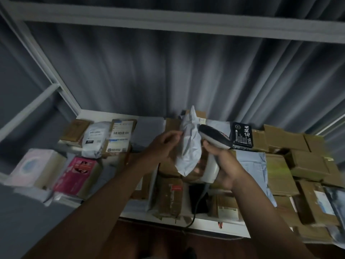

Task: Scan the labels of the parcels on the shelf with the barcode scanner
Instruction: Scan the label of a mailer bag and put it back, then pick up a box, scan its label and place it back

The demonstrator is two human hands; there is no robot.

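Obscured and illegible items

Bag (188, 146) label not visible; scanner (214, 139) window hidden behind it. Boxes (171, 195) beneath both hands partly covered. Pouch (337, 204) far right of the right hand cut off.

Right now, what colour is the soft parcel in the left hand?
White soft parcel, crinkled; the head view shows it.

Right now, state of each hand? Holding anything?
Left hand: fingers pinch the edge of the white poly mailer, held up above the shelf.
Right hand: gripping the barcode scanner by its handle.
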